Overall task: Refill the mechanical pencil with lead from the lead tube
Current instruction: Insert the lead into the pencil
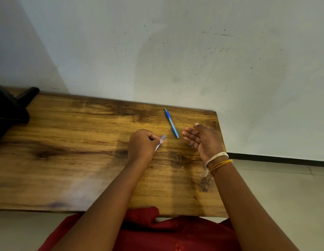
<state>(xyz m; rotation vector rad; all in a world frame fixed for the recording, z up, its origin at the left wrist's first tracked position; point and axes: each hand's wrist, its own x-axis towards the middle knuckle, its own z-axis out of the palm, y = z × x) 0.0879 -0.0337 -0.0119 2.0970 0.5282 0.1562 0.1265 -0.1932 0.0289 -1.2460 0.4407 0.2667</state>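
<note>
A blue mechanical pencil [171, 123] lies flat on the wooden table [67, 142], tip pointing away toward the wall. My left hand [141, 144] is closed around a small translucent purple lead tube [160, 142], which is blurred and points toward the pencil's near end. My right hand [201, 138] is just right of the pencil, palm turned left, fingers apart and slightly curled. A thin dark lead [184, 121] shows against the table, one end at my right thumb tip; whether the thumb touches it is unclear. A small blue piece [189, 145] lies under my right fingers.
A black object [9, 109] sits at the table's far left end. The table's back edge meets a pale wall [175, 51]. Its right edge [221, 142] is close beside my right wrist, with tiled floor [284, 187] beyond. Red clothing [148, 230] is at the near edge.
</note>
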